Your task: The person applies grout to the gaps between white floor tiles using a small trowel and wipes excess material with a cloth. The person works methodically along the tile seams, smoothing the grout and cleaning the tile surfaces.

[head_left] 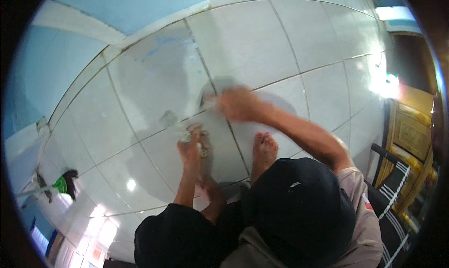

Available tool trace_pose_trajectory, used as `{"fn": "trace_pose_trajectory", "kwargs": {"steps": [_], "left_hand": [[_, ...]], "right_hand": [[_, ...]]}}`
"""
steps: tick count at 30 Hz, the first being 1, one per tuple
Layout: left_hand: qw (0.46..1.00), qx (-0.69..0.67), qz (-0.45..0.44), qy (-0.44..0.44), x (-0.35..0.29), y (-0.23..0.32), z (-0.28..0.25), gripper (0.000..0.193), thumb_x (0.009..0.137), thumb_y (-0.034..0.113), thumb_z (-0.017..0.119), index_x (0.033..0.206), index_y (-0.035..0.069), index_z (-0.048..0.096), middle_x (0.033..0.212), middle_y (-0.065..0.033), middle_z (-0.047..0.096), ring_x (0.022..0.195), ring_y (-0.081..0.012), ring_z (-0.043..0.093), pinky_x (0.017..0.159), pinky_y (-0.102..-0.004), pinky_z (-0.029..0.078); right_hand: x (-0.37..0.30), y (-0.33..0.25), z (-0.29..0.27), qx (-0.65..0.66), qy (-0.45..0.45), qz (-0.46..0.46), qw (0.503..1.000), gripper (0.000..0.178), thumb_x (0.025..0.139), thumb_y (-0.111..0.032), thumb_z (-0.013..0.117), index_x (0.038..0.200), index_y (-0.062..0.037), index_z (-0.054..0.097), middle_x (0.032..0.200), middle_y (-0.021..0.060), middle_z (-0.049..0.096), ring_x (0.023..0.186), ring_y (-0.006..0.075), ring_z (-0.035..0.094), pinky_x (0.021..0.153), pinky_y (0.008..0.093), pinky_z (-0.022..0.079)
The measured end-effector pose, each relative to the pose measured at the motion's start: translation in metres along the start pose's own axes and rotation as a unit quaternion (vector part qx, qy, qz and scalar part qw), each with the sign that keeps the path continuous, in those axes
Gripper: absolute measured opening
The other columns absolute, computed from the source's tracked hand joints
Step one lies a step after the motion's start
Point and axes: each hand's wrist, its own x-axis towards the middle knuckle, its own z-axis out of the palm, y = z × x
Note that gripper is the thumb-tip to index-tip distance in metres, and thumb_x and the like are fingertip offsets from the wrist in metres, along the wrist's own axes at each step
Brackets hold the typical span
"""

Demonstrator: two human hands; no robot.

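Note:
My left hand [189, 151] is low over the white floor tiles, its fingers closed around a pale, crumpled thing [186, 136] that looks like a rag or soft wad. A greyish patch [168, 119] lies on the tile just beyond those fingers. To the right and a little farther off, my right hand [237, 104] is smeared by motion, its fingers curled together close to the floor. A small dark and pale shape [208, 100] shows at its fingertips, too blurred to name. My bare right foot [265, 148] is planted behind it.
Blue paint smudges [166, 41] mark a tile near the blue wall [140, 8]. A broom with a green head [61, 184] is at the left. On the right stand a black chair with white stripes [393, 174] and a wooden cabinet [412, 130]. My black-clad knee [301, 207] fills the near middle.

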Motion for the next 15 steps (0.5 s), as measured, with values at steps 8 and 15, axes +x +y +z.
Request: {"fn": "trace_pose_trajectory", "kwargs": {"steps": [8, 15], "left_hand": [[0.994, 0.032, -0.099, -0.044, -0.012, 0.018, 0.009, 0.016, 0.096, 0.014, 0.066, 0.102, -0.001, 0.067, 0.066, -0.0041, 0.061, 0.052, -0.0136, 0.055, 0.048, -0.0282, 0.043], [0.982, -0.17, -0.079, 0.032, -0.014, 0.029, 0.023, 0.01, 0.096, 0.011, 0.065, 0.101, 0.002, 0.065, 0.073, -0.0052, 0.061, 0.052, -0.016, 0.056, 0.045, -0.0304, 0.044]], "right_hand": [[-0.061, -0.039, 0.027, 0.085, 0.024, -0.062, 0.994, 0.051, 0.093, -0.03, 0.068, 0.141, -0.0187, 0.055, 0.077, 0.011, 0.06, 0.064, 0.0327, 0.063, 0.057, 0.0452, 0.047], [-0.086, -0.062, 0.006, 0.134, 0.446, -0.113, 0.878, 0.036, 0.089, -0.017, 0.074, 0.123, -0.0109, 0.064, 0.078, 0.0065, 0.058, 0.063, 0.0232, 0.058, 0.059, 0.0358, 0.046]]}}
